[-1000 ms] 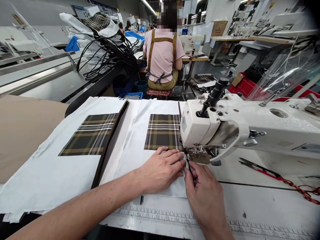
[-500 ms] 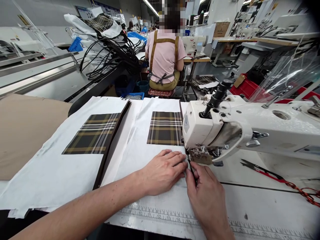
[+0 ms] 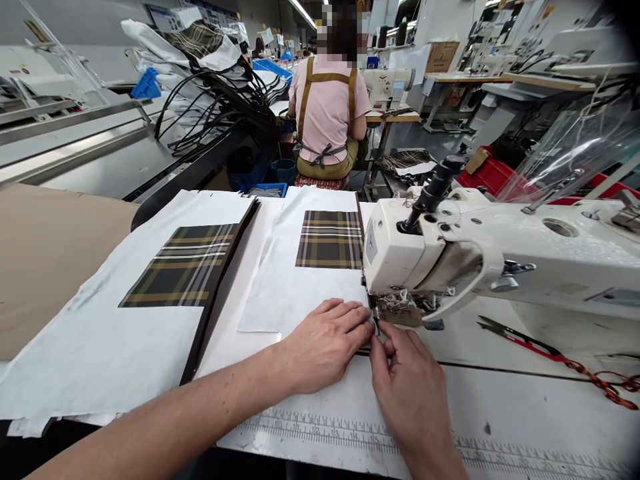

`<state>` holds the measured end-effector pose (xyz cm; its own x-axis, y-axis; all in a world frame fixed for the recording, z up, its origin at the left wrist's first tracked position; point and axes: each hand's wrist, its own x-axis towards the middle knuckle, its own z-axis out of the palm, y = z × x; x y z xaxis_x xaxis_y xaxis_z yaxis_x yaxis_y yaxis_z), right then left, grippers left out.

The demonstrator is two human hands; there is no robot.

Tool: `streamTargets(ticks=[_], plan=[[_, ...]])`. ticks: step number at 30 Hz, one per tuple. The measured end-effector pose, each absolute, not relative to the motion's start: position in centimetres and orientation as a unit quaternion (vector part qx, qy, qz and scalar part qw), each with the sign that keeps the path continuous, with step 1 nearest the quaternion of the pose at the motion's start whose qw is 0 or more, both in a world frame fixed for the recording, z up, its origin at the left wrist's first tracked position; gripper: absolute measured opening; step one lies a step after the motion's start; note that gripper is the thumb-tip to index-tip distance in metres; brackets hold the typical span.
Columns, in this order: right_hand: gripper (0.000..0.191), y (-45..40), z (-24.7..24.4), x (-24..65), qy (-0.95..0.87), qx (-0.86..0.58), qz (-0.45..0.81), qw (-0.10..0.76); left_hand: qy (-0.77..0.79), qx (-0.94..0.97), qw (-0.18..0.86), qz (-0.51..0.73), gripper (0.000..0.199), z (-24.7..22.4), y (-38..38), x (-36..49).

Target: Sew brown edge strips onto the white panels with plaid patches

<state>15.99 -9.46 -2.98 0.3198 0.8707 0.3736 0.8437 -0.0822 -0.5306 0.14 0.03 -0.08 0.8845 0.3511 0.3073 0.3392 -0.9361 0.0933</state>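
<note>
A white fabric piece with a plaid patch (image 3: 329, 240) lies under the head of a white sewing machine (image 3: 400, 250), its dark edge strip along the needle area. My left hand (image 3: 327, 347) rests palm down on its near part, fingers stretched out, tips close to the presser foot. Just right of the fingertips, my right hand (image 3: 413, 387) pinches the end of the dark strip (image 3: 376, 325) between thumb and forefinger. At the left lies a stack of similar white pieces with a plaid patch (image 3: 175, 267) and dark edges.
Red-handled scissors (image 3: 530, 340) lie right of my right hand. A printed ruler (image 3: 320, 430) runs along the table's front edge. Tan fabric (image 3: 55, 260) is at the far left. A person (image 3: 327, 113) sits ahead, beside a heap of white pieces with black straps (image 3: 220, 100).
The white piece has slid away from me under the machine, and its near edge now shows by my left hand. Less dark strip shows at my right hand. Both hands stay almost in place.
</note>
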Motion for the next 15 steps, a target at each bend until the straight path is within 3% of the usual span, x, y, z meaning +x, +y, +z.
streamTargets(ticks=[7, 15], plan=[[0.033, -9.5, -2.8, 16.1, -0.579, -0.729, 0.016, 0.365, 0.179, 0.971, 0.006, 0.160, 0.034, -0.4, 0.7, 0.4], [0.039, -9.7, -2.2, 16.4, -0.567, -0.754, 0.028, 0.329, 0.218, 0.961, 0.005, 0.169, 0.029, -0.3, 1.3, 0.4]])
